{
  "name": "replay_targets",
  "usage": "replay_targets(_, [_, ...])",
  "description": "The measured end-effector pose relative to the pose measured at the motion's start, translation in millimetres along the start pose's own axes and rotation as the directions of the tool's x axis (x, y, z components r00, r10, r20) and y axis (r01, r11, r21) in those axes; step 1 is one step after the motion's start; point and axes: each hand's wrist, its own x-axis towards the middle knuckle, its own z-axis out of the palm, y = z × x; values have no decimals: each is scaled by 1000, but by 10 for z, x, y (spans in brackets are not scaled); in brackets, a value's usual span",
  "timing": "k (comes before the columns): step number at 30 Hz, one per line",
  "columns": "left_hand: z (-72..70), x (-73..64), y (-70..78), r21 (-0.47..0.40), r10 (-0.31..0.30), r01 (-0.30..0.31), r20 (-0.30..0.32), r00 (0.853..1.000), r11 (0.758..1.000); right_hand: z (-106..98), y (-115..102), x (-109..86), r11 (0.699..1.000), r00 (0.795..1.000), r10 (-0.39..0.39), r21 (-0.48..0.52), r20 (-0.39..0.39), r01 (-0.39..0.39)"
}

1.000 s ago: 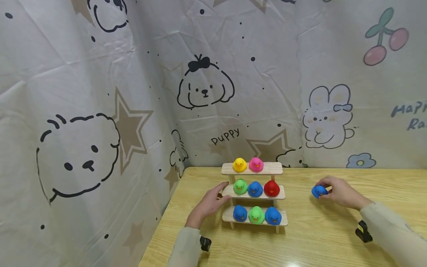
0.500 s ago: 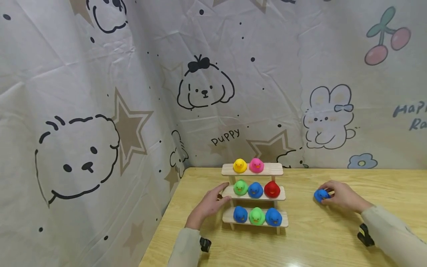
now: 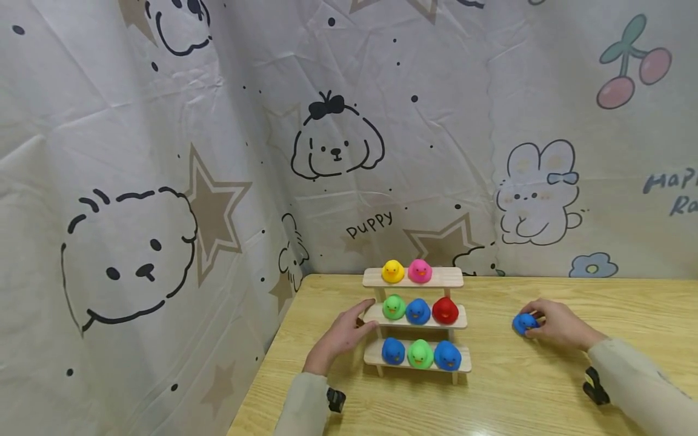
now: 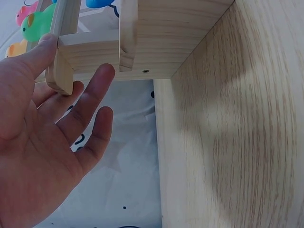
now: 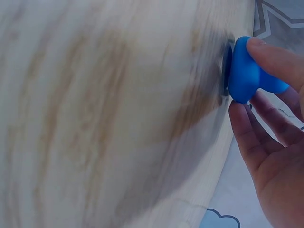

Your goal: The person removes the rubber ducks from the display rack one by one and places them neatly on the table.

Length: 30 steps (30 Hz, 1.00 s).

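At the left end of the wooden three-tier stand (image 3: 412, 277), my left hand (image 3: 345, 332) grips the middle tier. In the left wrist view, its thumb lies on the plank end (image 4: 59, 75) beside a green duck (image 4: 39, 23), the other fingers spread behind. Off to the stand's right, my right hand (image 3: 561, 325) pinches a blue rubber duck (image 3: 525, 324) between thumb and fingers. Seen from the right wrist, that blue duck (image 5: 244, 71) has its base right at the tabletop, where its reflection shows.
A yellow duck (image 3: 392, 272) and a pink duck (image 3: 420, 271) sit on the top tier. Green, blue and red (image 3: 445, 310) ducks fill the middle one; two blue ducks flank a green one (image 3: 420, 354) below. A printed curtain (image 3: 436, 151) hangs behind the wooden table (image 3: 414, 412).
My right hand has come down a little toward the tabletop with the blue duck, which has turned slightly. The left hand stays at the stand, and the ducks on the tiers keep their places.
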Motion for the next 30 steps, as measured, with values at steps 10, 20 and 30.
replay_targets(10, [-3, -4, -10, -25, 6, -7, -7, 1000, 1000, 37, -22, 13, 1000, 1000, -6, -12, -17, 6])
replay_targets(20, [3, -24, 29, -27, -10, 10, -1, 1000, 1000, 57, 17, -3, 999, 1000, -4, -38, -9, 4])
replay_targets(30, [-9, -16, 20, -36, -21, 21, 7, 1000, 999, 1, -150, -16, 993, 998, -26, -114, -50, 20])
